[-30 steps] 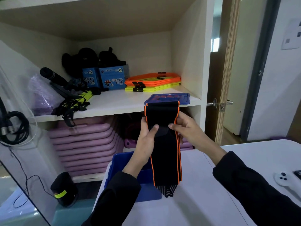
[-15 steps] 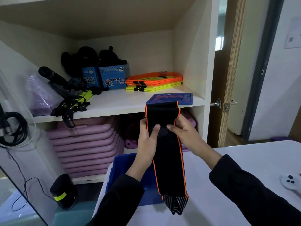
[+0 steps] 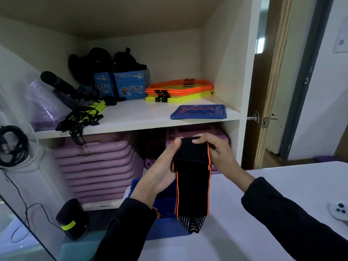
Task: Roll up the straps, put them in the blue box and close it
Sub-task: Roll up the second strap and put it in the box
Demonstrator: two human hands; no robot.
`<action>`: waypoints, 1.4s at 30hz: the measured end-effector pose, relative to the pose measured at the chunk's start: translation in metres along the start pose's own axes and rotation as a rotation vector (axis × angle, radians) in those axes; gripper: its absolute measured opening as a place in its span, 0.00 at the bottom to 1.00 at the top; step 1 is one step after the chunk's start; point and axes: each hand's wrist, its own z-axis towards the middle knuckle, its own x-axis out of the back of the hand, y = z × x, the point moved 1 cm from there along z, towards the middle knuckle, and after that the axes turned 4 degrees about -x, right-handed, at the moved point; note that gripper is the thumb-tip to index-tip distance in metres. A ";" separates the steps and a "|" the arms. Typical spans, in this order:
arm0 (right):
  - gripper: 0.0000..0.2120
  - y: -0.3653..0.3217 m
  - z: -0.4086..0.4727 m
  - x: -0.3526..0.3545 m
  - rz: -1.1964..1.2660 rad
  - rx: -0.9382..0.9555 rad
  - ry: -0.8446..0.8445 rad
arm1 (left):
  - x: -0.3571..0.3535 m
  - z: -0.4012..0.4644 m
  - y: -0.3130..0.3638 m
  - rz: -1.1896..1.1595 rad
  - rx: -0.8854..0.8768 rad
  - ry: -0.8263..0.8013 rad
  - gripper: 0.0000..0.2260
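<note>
So both hands are pinched on the top of the strap (image 3: 191, 183); left hand (image 3: 160, 172) and right hand (image 3: 219, 155) each grip a side of a small roll that wasn't there a moment ago, when the strap hung flat and higher up; rolling has begun, but most of the length still dangles, its striped tip over the white table (image 3: 263, 213); the blue box (image 3: 165, 225) sits open right under it at the table's edge, another strap seemingly inside; its lid (image 3: 198, 112) is up on the shelf (image 3: 143, 119), well apart; nothing blocks the drop; a white controller (image 3: 339, 210) lies off to the right
</note>
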 end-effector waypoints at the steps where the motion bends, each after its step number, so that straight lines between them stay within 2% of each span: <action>1: 0.17 0.000 0.000 0.000 -0.006 0.009 0.000 | 0.002 0.001 0.000 0.037 -0.006 0.005 0.18; 4: 0.16 -0.001 0.000 0.001 0.012 -0.014 -0.009 | 0.004 0.006 -0.003 0.077 -0.020 0.026 0.18; 9: 0.19 -0.006 -0.006 0.000 0.268 -0.242 -0.001 | 0.001 0.008 -0.011 0.089 -0.091 0.076 0.16; 13: 0.17 -0.010 -0.012 -0.005 0.318 -0.363 -0.001 | -0.004 0.008 -0.012 0.149 -0.163 0.102 0.19; 17: 0.29 -0.012 -0.016 -0.015 0.288 -0.492 -0.004 | -0.010 0.008 -0.014 0.215 -0.241 0.154 0.21; 20: 0.34 -0.015 -0.015 -0.019 0.330 -0.482 0.067 | -0.018 0.008 -0.012 0.395 -0.319 0.189 0.22; 22: 0.38 -0.013 -0.013 -0.018 0.333 -0.471 0.053 | -0.020 0.009 -0.009 0.473 -0.380 0.201 0.24; 24: 0.33 -0.013 -0.010 -0.014 0.339 -0.460 0.007 | -0.019 0.009 -0.006 0.515 -0.425 0.205 0.25; 27: 0.15 -0.016 -0.010 -0.005 0.347 -0.433 -0.087 | -0.015 0.007 -0.003 0.559 -0.480 0.238 0.26; 28: 0.13 -0.016 -0.010 -0.002 0.341 -0.428 -0.130 | -0.014 0.007 -0.002 0.557 -0.486 0.257 0.26; 31: 0.13 -0.015 -0.013 -0.002 0.381 -0.449 -0.175 | -0.011 0.010 -0.002 0.510 -0.431 0.291 0.25; 35: 0.15 -0.006 -0.012 -0.002 0.476 -0.453 -0.071 | -0.006 0.010 -0.018 0.414 -0.241 0.252 0.29; 39: 0.18 0.001 -0.012 0.002 0.472 -0.434 -0.051 | -0.008 0.007 -0.030 0.373 -0.162 0.172 0.15; 42: 0.19 0.002 -0.014 0.005 0.468 -0.401 -0.084 | -0.007 0.007 -0.030 0.305 -0.157 0.172 0.15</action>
